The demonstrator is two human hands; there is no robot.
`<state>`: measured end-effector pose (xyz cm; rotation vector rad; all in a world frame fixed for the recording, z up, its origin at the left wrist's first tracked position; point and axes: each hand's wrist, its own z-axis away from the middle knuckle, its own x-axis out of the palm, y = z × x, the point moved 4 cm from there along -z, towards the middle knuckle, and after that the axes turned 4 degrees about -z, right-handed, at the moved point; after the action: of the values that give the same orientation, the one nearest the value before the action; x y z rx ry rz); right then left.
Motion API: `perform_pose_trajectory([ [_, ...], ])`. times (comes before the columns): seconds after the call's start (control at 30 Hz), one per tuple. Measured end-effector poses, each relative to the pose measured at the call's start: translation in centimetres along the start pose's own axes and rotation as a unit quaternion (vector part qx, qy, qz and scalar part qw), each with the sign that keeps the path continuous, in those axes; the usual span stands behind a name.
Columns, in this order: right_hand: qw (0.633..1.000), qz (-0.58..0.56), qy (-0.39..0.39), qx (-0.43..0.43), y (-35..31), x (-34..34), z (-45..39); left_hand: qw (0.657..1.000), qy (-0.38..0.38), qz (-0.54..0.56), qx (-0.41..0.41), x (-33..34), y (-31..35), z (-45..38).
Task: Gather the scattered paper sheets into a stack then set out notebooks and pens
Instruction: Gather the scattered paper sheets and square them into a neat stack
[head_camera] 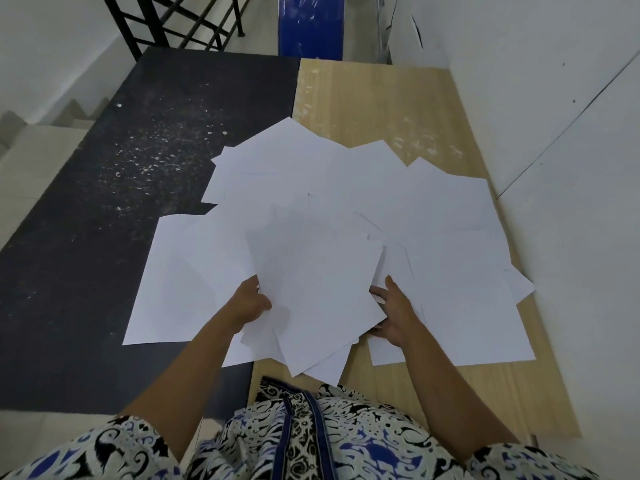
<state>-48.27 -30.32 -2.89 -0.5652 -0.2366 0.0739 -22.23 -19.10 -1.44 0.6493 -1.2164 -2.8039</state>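
Note:
Several white paper sheets (pixel 363 188) lie scattered and overlapping across the middle of the table. A loose bundle of sheets (pixel 311 289) is lifted and tilted toward me at the near side. My left hand (pixel 247 301) grips the bundle's left edge, thumb on top. My right hand (pixel 394 311) holds its right edge, fingers partly under the paper. No notebooks or pens are in view.
The tabletop is black (pixel 104 209) on the left and light wood (pixel 398 102) on the right. A white wall (pixel 554 133) runs along the right side. A blue panel (pixel 310 26) and a black metal frame (pixel 166 22) stand beyond the far edge.

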Motion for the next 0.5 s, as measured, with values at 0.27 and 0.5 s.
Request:
perform_pose_trajectory([
  [0.27,0.990,0.129,0.021,-0.044,0.9,-0.1,-0.5,0.998,0.033,0.059,-0.006,1.3,0.6,-0.5],
  [0.5,0.981,0.141,0.017,-0.130,-0.2,0.2,-0.2,0.992,0.051,0.068,0.093,0.5,2.3,0.2],
])
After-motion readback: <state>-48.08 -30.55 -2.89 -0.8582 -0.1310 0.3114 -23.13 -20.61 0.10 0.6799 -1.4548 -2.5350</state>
